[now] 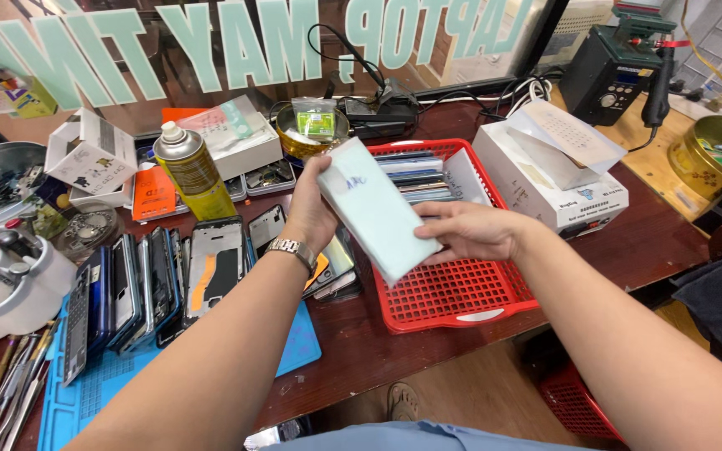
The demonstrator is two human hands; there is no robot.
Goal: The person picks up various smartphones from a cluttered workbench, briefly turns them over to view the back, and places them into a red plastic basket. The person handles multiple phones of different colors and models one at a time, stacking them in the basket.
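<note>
Both hands hold a pale, flat rectangular packet (375,210) tilted above the counter (628,242), over the left edge of the red basket (461,292). The left hand (311,209) (a metal watch on its wrist) has its fingers closed round the packet's far end; the right hand (470,230) pinches the near end. A yellow spray can (191,171) stands farther left, and phone frames (139,292) lie on the blue mat (298,338).
</note>
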